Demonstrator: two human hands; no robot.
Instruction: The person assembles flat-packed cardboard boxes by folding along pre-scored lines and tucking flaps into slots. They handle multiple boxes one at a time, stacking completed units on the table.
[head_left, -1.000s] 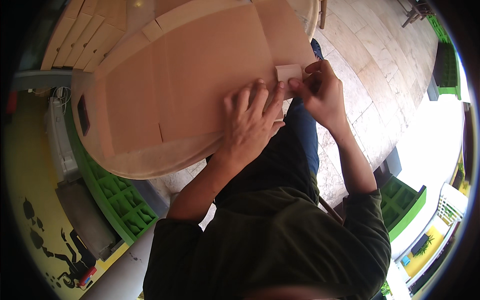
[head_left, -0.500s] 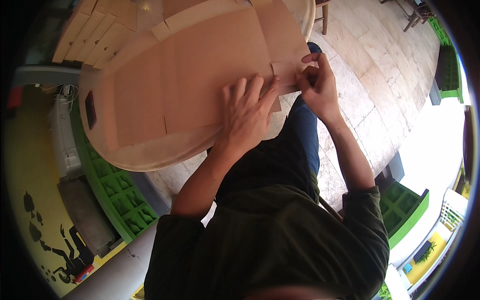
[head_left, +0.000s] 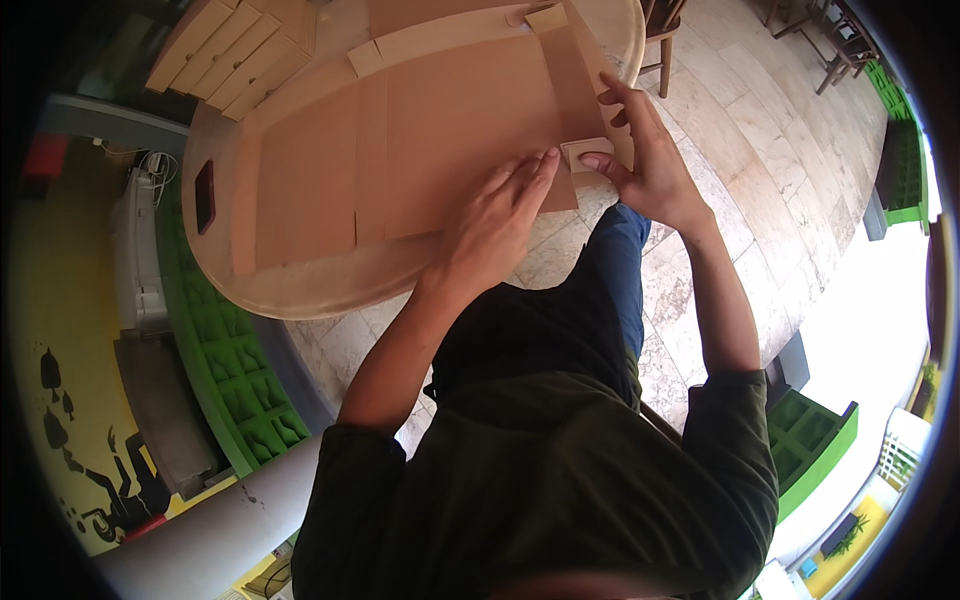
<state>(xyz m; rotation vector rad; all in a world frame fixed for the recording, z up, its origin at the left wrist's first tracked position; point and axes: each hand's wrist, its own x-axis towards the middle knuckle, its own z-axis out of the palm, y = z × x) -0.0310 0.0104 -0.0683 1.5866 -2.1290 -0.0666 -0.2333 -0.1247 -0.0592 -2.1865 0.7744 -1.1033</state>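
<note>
A flat brown cardboard box blank [head_left: 440, 130] with crease lines and cut flaps lies across the table. My left hand [head_left: 500, 205] rests on its near right part, palm down, fingers stretched out and close together. At the blank's right edge is my right hand [head_left: 645, 165], its thumb laid on a small corner flap [head_left: 578, 152] and its other fingers spread apart behind the right side panel [head_left: 575, 90]. That panel looks tilted up from the crease; how far I cannot tell.
The oval table [head_left: 290, 295] has a rounded rim. A dark phone [head_left: 205, 197] lies near its left end. Several folded cardboard boxes [head_left: 235, 55] stand at the back left. A wooden chair [head_left: 660, 40] is beyond the table, on stone tiles [head_left: 745, 120].
My right hand has gone from pinching at the corner to fingers spread, with its thumb on the flap. The right side panel appears more tilted. The whole view has shifted slightly.
</note>
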